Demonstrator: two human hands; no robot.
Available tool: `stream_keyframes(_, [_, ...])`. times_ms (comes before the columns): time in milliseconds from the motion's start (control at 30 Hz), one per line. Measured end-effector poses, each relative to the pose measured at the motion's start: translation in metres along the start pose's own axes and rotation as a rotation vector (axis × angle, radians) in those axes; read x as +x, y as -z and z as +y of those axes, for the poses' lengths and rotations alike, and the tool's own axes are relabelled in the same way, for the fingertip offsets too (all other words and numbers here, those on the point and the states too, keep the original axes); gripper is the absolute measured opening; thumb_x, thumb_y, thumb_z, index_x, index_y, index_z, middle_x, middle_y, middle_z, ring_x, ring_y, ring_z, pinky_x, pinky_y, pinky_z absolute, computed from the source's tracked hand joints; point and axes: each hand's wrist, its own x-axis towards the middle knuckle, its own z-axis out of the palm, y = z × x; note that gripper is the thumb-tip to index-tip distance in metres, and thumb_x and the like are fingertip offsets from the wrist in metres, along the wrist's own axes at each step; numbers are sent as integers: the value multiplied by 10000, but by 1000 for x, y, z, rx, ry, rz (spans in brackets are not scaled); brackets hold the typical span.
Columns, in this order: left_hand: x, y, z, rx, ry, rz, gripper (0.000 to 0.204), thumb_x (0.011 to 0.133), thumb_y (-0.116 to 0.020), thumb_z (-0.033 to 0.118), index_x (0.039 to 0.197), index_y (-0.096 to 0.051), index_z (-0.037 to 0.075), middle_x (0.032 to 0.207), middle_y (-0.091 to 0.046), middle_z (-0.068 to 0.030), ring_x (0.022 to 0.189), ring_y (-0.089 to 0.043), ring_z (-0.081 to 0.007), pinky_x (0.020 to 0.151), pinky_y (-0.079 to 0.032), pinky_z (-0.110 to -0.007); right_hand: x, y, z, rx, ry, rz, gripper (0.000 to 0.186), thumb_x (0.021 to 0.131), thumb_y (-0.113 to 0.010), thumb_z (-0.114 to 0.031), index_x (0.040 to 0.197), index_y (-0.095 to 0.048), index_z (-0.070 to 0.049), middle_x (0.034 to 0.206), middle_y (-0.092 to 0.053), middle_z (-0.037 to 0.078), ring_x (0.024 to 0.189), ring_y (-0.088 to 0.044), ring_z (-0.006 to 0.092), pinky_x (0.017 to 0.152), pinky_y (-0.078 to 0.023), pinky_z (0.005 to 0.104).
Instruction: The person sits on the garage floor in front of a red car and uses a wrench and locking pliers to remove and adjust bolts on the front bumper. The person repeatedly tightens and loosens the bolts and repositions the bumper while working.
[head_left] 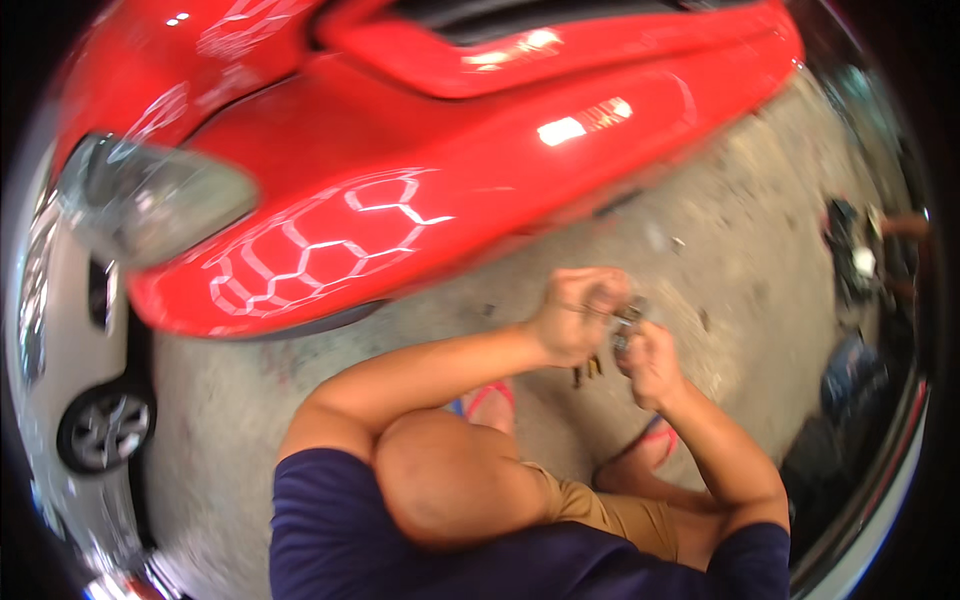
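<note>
Rough concrete floor (700, 260) spreads below a red car body panel (420, 190). Both hands, left hand (578, 315) and right hand (650, 360), pinch a small blurred metal part (627, 318) between them, its axis unclear, beside the panel's lower edge.

Red car body panel (400, 190) overhangs closely above the hands; bare concrete floor (720, 250) open to the right; raised knee (450, 480) blocks below.

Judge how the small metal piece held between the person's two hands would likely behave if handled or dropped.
The small metal piece looks grey and shiny, so probably rigid. Left hand and right hand both pinch it, suggesting it is light. Dropped on the concrete floor, it might bounce away.
</note>
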Motion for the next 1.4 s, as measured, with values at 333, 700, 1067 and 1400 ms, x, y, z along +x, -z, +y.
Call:
stream_keyframes(333, [-54,-15,-9,-258,761,-164,627,1102,-370,547,798,-563,34,669,-509,-13,576,-482,-111,534,-404,-301,16,26,-13,-350,225,-5,369,936,-740,-420,904,-672,-59,619,-614,114,494,-609,262,494,-475,347])
stream_keyframes(700, [-13,3,-11,-503,763,-26,413,1128,-407,398,1096,-596,32,887,-580,-51,686,-539,-101,592,-473,-257,-3,29,25,24,-329,114,484,1022,-612,-462,990,-644,19,711,-520,4,665,-460,112,603,-409,307])
stream_keyframes(1067, [-18,17,-33,-598,838,-54,330,1099,-457,357,1238,-529,67,1013,-663,-125,872,-691,-245,736,-581,-365,-52,16,180,-816,-398,339,399,942,-668,-180,1295,-593,-10,1072,-634,214,1001,-624,389,915,-505,447])
stream_keyframes(1400, [-35,30,-61,-355,892,-36,298,1093,-489,306,1257,-520,60,1111,-654,-138,961,-692,-226,817,-598,-369,-43,-78,152,-771,-656,124,745,792,-848,-427,1321,-533,-9,1213,-605,198,1177,-600,361,954,-501,454])
